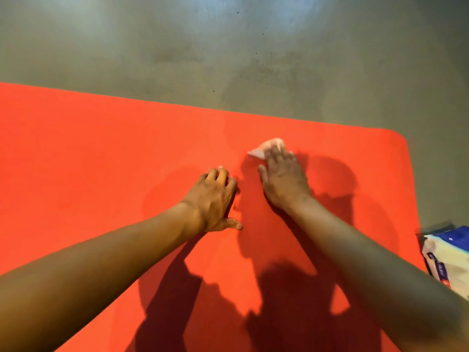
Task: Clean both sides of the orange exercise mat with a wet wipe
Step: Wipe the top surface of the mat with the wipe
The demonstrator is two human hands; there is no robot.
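- The orange exercise mat (76, 161) lies flat on the grey floor (177, 47). It fills the left, centre and lower part of the frame, and its rounded corner shows at the right, above the middle.
- The left hand (215, 199) sits on the mat just left of centre, its forearm coming in from the lower left corner. Its fingers are bent and propped on their tips against the mat, the thumb is spread out to the right, and the grip holds nothing.
- The wet wipe (258, 151) is a pale bunched piece lying on the mat right of centre. It peeks out above and to the left of the fingers that cover it.
- The right hand (281, 179) lies palm down just right of the left hand, apart from it. Its fingers are straight and press the wipe onto the mat, so the grip is flat rather than curled round it.
- Dark shadows of both arms fall across the mat in the lower centre.
- A blue and white pack of wipes (446, 255) rests on the floor at the right edge of the frame, just beside the mat's edge.
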